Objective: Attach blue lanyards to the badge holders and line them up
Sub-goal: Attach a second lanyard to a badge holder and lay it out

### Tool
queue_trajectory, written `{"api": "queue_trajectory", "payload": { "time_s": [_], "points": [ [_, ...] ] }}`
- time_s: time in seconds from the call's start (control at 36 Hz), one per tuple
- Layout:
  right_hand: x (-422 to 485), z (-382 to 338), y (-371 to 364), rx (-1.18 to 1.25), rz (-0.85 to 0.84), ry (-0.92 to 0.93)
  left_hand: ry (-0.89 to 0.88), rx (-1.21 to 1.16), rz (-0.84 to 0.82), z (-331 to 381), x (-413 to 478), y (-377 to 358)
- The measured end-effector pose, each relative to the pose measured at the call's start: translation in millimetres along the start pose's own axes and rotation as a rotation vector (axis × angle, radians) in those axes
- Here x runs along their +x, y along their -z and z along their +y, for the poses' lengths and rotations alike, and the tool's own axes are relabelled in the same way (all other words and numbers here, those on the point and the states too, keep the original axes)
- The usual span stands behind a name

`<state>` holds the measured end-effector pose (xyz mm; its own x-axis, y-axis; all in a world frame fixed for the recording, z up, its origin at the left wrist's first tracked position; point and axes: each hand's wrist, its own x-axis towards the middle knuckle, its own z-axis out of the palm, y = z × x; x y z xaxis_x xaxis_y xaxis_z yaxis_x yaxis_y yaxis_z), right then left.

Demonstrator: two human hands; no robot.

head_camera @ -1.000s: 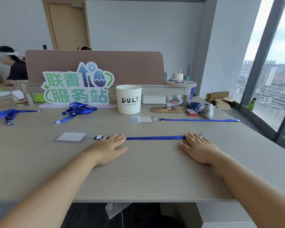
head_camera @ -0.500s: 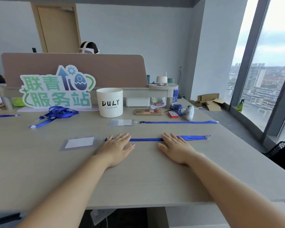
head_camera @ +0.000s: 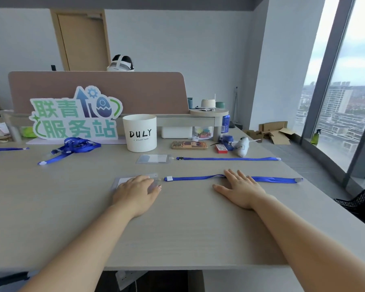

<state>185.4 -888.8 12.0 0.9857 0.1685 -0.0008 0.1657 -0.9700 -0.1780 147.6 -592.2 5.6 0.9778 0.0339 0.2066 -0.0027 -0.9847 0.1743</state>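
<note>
- Your left hand [head_camera: 138,192] lies flat with its fingers out on the near badge holder [head_camera: 121,182]. It hides most of the holder, so only the left side and a bit of the far edge show.
- Your right hand [head_camera: 242,189] lies flat with its fingers spread on the near lanyard [head_camera: 194,178]. The two hands are well apart.
- The near lanyard runs left to right on the table [head_camera: 177,228]. Part of the strap is hidden under your right hand.
- Its white clip end sits just right of the near badge holder. That spot is blurry. It might be hooked on, but I cannot tell.
- Farther back, the far badge holder [head_camera: 153,159] and the far lanyard [head_camera: 228,158] lie in a line.
- A pile of lanyards [head_camera: 76,145] lies far left, near the white cup [head_camera: 140,132].
- One more blue strap [head_camera: 6,149] is cut off at the left edge.
</note>
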Motion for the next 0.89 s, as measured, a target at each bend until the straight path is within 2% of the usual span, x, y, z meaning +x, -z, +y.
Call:
{"api": "queue_trajectory", "payload": {
  "time_s": [0.31, 0.67, 0.89],
  "points": [
    [16.8, 18.5, 9.6, 0.022, -0.076, -0.024, 0.019, -0.012, -0.063, 3.4, 18.5, -0.7],
    [51.8, 46.4, 14.5, 0.000, -0.092, -0.074, -0.037, 0.042, -0.159, 9.0, 50.8, -9.8],
    [59.9, 47.7, 14.8, -0.018, -0.079, -0.085, -0.011, 0.079, -0.204, 9.5, 61.8, -13.5]
  ]
}}
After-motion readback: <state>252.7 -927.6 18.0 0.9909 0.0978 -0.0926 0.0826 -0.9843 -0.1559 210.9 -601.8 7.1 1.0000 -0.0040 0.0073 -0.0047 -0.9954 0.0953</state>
